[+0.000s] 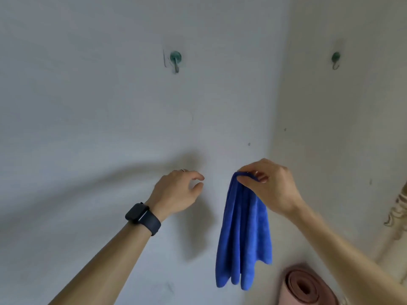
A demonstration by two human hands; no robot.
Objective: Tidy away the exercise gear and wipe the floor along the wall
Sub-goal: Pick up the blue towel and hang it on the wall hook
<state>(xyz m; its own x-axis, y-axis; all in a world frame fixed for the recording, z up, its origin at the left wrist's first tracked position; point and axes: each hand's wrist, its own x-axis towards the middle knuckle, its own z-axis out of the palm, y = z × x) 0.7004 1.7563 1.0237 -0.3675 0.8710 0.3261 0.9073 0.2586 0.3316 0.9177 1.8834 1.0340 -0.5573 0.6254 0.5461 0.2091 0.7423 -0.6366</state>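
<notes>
A blue cloth (pixel 243 234) hangs down in front of the wall, pinched at its top edge by my right hand (pixel 267 187). My left hand (pixel 178 192), with a dark watch on the wrist, is raised beside it with loosely curled fingers and holds nothing. A gap separates it from the cloth. A rolled pink exercise mat (pixel 305 287) stands upright in the corner at the lower right, below the cloth. Two green wall hooks sit above: the left hook (pixel 175 60) above my left hand and the right hook (pixel 335 60) on the adjoining wall. Both hooks carry nothing.
Two pale walls meet in a corner (pixel 277 128) just right of the cloth. A beige fringed fabric (pixel 398 208) hangs at the far right edge. The floor is out of view.
</notes>
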